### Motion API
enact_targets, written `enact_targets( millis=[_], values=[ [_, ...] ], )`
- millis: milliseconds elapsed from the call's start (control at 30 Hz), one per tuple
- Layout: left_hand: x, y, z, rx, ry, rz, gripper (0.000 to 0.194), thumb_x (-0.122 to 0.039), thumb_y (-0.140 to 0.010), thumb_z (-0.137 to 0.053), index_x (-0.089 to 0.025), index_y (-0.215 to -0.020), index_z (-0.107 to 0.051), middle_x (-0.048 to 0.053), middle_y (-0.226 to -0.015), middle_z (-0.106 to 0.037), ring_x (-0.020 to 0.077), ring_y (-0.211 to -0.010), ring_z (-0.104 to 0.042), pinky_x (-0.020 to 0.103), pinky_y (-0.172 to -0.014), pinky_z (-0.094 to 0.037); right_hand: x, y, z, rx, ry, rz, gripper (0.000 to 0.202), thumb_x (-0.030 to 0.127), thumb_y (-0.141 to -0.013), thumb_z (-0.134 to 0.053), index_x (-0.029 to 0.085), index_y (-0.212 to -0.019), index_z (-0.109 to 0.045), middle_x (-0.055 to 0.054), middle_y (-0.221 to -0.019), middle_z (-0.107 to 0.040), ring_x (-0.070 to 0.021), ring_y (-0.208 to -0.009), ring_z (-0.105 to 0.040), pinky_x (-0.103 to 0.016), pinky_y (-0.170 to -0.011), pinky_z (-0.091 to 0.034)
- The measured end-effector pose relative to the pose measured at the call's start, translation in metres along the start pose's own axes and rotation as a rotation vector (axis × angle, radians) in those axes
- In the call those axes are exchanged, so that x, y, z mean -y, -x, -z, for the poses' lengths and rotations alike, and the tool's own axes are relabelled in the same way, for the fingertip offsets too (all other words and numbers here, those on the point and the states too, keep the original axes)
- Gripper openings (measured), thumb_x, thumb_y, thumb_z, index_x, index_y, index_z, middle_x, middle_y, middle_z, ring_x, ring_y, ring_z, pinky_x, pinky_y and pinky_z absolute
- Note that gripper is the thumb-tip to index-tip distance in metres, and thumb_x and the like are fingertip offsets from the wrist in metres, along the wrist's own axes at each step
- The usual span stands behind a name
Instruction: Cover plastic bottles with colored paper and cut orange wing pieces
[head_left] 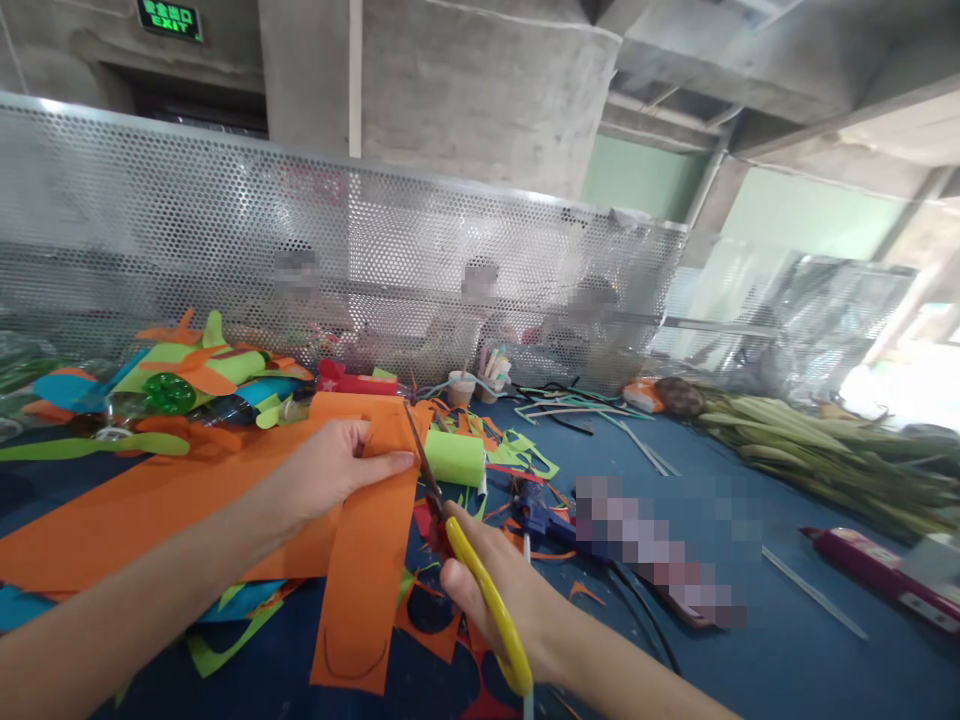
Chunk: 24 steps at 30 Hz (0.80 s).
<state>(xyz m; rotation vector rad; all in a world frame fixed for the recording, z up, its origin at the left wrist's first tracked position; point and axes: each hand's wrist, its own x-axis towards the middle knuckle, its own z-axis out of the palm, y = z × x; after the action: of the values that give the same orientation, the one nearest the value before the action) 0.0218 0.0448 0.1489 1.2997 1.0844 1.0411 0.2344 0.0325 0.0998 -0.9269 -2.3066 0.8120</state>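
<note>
My left hand [334, 465] pinches a strip of orange paper [365, 585] between thumb and fingers. The strip hangs toward me, and a dark curved line is drawn near its lower end. My right hand [491, 575] is closed round the yellow handles of a pair of scissors [487, 600]. The scissors' blades point up and away, at the right edge of the strip by my left thumb. Whether the blades are apart is hard to make out. Under my left forearm lies a larger orange sheet [172, 500].
Propeller-like paper models [195, 370] pile up at the left. A green paper roll [455, 458], a blue glue gun [536, 510] and paper scraps [431, 615] lie around the scissors. Dry leaves [817, 440] and a purple tube [885, 570] are at the right. A perforated metal screen [450, 250] stands behind.
</note>
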Motion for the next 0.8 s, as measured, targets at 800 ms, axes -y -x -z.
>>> enact_targets(
  millis=[800],
  values=[
    [0.019, -0.004, -0.004, 0.097, 0.143, -0.020, 0.030, -0.044, -0.076, -0.084, -0.016, -0.086, -0.078, 0.005, -0.080, -0.080, 0.0189, -0.073, -0.073, 0.028, -0.069, -0.056, -0.013, -0.001, -0.009, -0.056, -0.160, 0.023, 0.070, 0.084, -0.090, -0.023, 0.020, -0.085, -0.049, 0.000, -0.076, -0.049, -0.0140, -0.065, -0.036, -0.028, -0.059, -0.035]
  ],
)
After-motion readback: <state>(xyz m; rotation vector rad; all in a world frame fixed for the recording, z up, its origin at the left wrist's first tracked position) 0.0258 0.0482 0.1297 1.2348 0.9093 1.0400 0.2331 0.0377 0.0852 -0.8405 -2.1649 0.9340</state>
